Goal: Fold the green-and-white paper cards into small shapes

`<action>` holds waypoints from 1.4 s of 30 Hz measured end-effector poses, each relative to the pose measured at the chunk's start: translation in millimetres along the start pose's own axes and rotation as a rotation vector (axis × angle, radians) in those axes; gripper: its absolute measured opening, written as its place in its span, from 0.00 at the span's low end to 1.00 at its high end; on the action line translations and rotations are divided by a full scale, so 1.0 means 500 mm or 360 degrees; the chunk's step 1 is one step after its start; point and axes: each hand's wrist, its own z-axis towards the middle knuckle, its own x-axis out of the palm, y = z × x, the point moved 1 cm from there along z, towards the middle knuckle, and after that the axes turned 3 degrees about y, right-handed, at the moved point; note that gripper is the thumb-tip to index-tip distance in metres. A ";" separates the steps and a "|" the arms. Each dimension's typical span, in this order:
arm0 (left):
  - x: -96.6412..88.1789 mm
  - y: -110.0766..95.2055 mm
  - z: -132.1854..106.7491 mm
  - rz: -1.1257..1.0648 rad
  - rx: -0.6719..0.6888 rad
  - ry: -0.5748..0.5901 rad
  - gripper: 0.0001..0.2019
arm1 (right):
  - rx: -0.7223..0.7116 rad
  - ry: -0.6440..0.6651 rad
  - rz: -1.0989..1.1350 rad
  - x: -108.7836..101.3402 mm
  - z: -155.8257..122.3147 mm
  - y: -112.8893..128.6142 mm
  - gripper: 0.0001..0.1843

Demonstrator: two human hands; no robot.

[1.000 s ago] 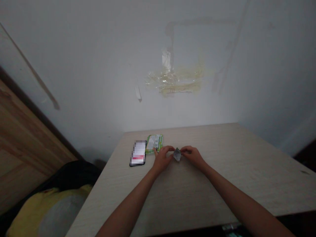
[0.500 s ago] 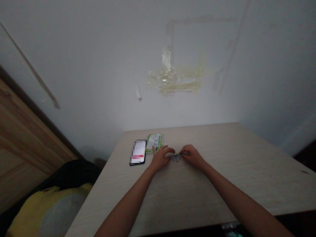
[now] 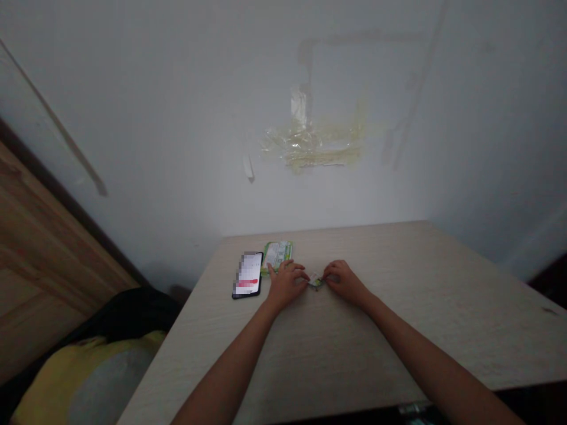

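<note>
A small folded paper (image 3: 315,280), pale with some green on it, lies between my two hands on the wooden table. My left hand (image 3: 287,285) grips its left edge between index finger and thumb, while the other fingers fan out toward the green and white packet (image 3: 277,254). At the paper's right corner, my right hand (image 3: 348,280) is closed in a pinch, its other fingers curled. Fine folds of the paper are too small to make out.
A phone (image 3: 248,275) with a lit screen lies left of the packet. The table (image 3: 398,330) meets a wall (image 3: 177,118) with peeling tape (image 3: 310,144). At lower left are a yellow and grey soft item (image 3: 88,378) and a wooden panel (image 3: 44,254).
The paper has turned between my fingers: its grey triangular face has given way to a paler side with green. Both hands stay in nearly the same place.
</note>
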 end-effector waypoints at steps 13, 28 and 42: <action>0.009 -0.027 -0.007 0.0128 -0.0002 -0.0002 0.11 | -0.0001 0.0007 -0.0091 0.003 0.000 0.015 0.04; 0.021 -0.037 -0.007 0.0113 -0.0102 0.0017 0.14 | 0.0016 0.0011 -0.0113 0.008 0.000 0.014 0.09; 0.033 -0.038 -0.011 0.0149 -0.0161 -0.0104 0.14 | -0.0083 0.0032 0.0133 -0.001 0.002 0.031 0.12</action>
